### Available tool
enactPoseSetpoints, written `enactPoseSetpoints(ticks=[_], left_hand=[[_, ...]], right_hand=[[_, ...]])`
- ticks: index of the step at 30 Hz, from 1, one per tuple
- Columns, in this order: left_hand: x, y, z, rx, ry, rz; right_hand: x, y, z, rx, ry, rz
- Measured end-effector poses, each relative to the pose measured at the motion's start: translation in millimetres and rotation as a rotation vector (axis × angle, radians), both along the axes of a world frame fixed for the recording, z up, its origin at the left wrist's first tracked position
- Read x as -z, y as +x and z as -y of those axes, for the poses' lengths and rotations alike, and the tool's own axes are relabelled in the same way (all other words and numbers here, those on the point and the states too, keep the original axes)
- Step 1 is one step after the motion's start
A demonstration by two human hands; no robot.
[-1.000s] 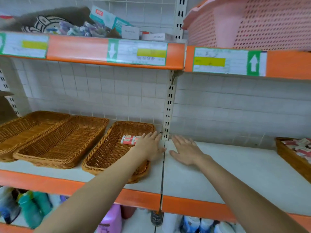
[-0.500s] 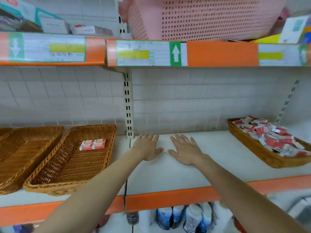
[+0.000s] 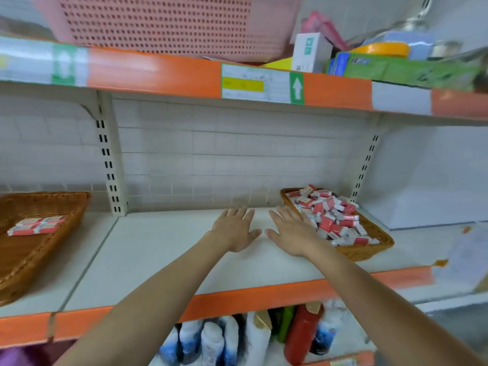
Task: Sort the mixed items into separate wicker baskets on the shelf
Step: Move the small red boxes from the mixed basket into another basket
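Since half a second ago your view has swung further right: the full wicker basket (image 3: 369, 249) of small red-and-white boxes (image 3: 330, 220) now sits near the middle-right of the picture, and only one of the left baskets (image 3: 66, 207) is in sight, cut off at the left edge. Your hands have kept their pose and travelled along the shelf (image 3: 158, 260) with the view. Your left hand (image 3: 233, 229) lies flat, palm down, fingers straight and slightly spread, over the bare white shelf board, holding nothing. Your right hand (image 3: 291, 231) is spread the same way just beside it, thumbs nearly meeting but apart, and its outer fingers reach the near-left rim of the full basket (whether they touch the wicker you cannot tell, as the hand covers that spot). In the left basket, a tidy block of red-and-white boxes (image 3: 37, 225) rests on the bottom, well apart from both hands. Above, an orange-edged shelf carries a pink perforated plastic basket (image 3: 158, 25) and some cartons (image 3: 311, 52); below, bottles (image 3: 211, 342) stand in a row. Motion blur softens the picture's edges.
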State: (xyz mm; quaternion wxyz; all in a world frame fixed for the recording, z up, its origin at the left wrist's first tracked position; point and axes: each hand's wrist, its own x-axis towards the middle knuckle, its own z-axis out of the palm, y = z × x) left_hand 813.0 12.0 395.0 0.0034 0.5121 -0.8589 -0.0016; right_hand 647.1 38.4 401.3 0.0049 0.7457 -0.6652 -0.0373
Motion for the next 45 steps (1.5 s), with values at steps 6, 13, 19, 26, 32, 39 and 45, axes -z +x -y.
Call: enactPoseSetpoints(ticks=[6, 13, 19, 26, 32, 39, 45], left_hand=[[-14, -67, 7, 0.107, -0.032, -0.002], [-24, -132, 27, 0.289, -0.035, -0.09], [-13, -168, 43, 0.396, -0.077, -0.105], [-3, -180, 54, 0.418, -0.124, -0.183], [-6, -182, 43, 0.44, -0.166, -0.382], [-19, -160, 25, 0.218, -0.084, -0.759], [-8, -100, 11, -0.007, -0.057, -0.782]], right_hand=[[-4, -60, 0, 0.049, -0.065, 0.01], [-10, -120, -2, 0.153, -0.157, 0.039], [-11, -156, 4, 0.255, -0.123, 0.038], [-5, -166, 14, 0.262, -0.104, -0.004], [-3, -164, 13, 0.252, -0.231, -0.025], [-3, -141, 4, 0.104, -0.393, 0.085], [2, -93, -2, -0.067, -0.374, 0.228]])
